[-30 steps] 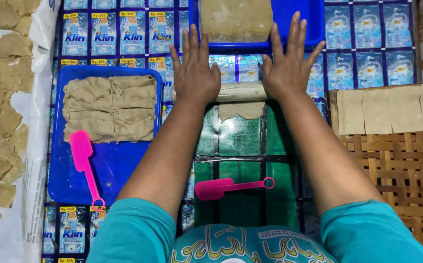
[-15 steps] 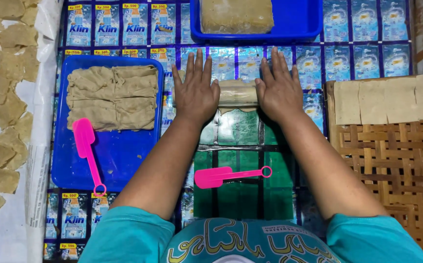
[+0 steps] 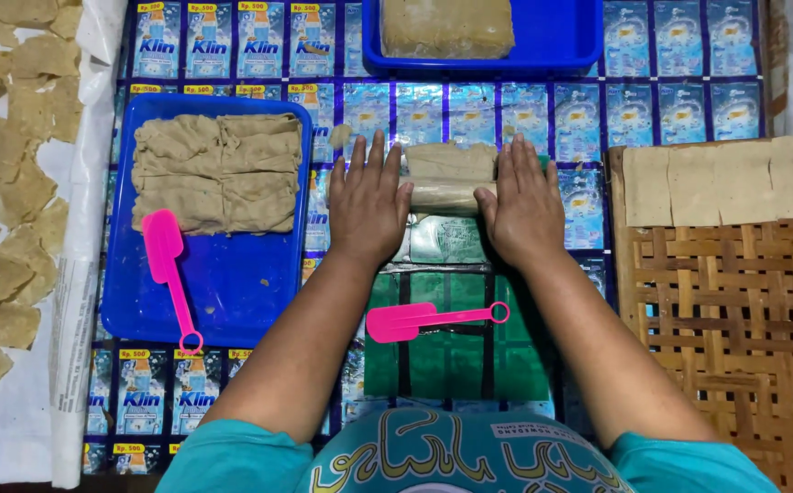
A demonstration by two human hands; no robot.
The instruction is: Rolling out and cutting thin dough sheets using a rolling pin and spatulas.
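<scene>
Tan dough roll (image 3: 446,192) lies crosswise on the sachet-covered mat (image 3: 542,119), left hand (image 3: 366,205) and right hand (image 3: 521,203) flat and open-fingered on its ends, pressing evenly, a pink spatula (image 3: 424,319) lying handy just behind the wrists.

Tan-beige dough roll (image 3: 447,194), tan dough slab in a bright blue tray (image 3: 232,301), more tan dough in a second blue tray (image 3: 561,46). Two hot-pink spatulas (image 3: 428,319) (image 3: 168,274); mat (image 3: 542,119) is a grid of blue-and-white sachets with a green patch at centre. Brown woven bamboo tray (image 3: 734,319) carrying pale tan squares (image 3: 720,183), beige pieces (image 3: 4,183) on white paper, teal sleeves (image 3: 232,456).
</scene>
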